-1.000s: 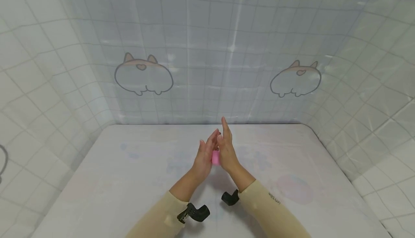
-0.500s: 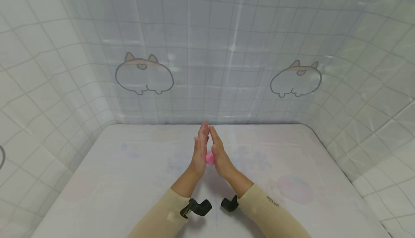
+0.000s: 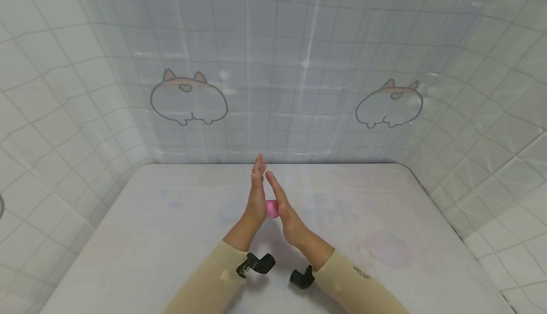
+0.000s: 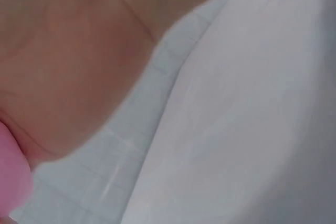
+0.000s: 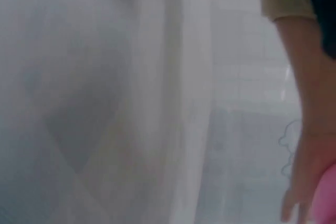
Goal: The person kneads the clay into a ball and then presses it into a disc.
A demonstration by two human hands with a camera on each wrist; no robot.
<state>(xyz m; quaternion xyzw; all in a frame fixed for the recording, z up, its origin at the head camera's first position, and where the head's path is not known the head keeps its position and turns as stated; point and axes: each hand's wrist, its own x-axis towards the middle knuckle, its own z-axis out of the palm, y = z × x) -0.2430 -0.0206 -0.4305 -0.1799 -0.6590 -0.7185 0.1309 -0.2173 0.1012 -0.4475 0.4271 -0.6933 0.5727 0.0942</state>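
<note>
In the head view a small, smooth pink lump (image 3: 272, 208), which looks like modelling clay, is pressed between two facing palms. My left hand (image 3: 255, 199) stands on its left side with the fingers straight and pointing up and away. From the right, my right hand (image 3: 289, 216) leans against it, its fingers also straight. The fingertips of the two hands are slightly apart. Part of the pink lump (image 4: 11, 174) shows at the lower left edge of the left wrist view, against a palm. In the right wrist view the lump (image 5: 326, 200) is cut off at the lower right corner.
A pale table (image 3: 162, 238) with faint coloured prints lies under the hands. Behind it hangs a grid-patterned sheet (image 3: 282, 114) with animal drawings, and similar sheets enclose both sides. Black camera mounts (image 3: 261, 263) sit at both wrists.
Both hands and the pink lump have shifted left. The right hand has drawn back while the left hand has moved forward past it; the palms slide against each other with the lump between them.
</note>
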